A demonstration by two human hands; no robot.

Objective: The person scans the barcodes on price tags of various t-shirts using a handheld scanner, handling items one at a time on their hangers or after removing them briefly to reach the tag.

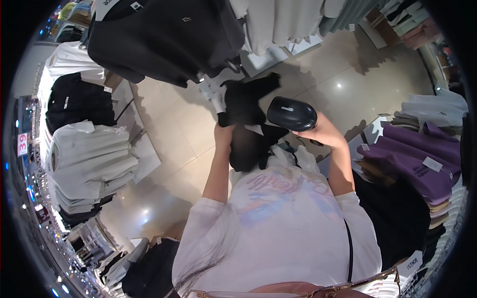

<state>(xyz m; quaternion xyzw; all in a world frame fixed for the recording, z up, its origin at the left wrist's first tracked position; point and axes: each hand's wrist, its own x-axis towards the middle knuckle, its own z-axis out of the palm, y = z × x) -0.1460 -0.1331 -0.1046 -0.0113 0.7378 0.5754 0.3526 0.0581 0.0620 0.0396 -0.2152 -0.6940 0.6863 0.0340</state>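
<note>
My left hand [224,135] is closed on a black garment [246,104], which hangs down in front of me. Blurred white pieces [212,94], perhaps tags, show beside the garment's upper left; their kind is unclear. In my right hand [320,130] is a black handheld device [291,113] with a smooth oval top. The fingers wrap under it, and its lower part is mostly hidden. The device is just right of the garment, with a gap between their upper parts.
A dark sweatshirt [169,37] hangs ahead on the left. White tops [82,159] and a black top [79,102] line the left rack. Purple garments [412,154] with tags are at right. Pale clothes [280,22] hang at the back. Shiny tiles [174,124] cover the floor.
</note>
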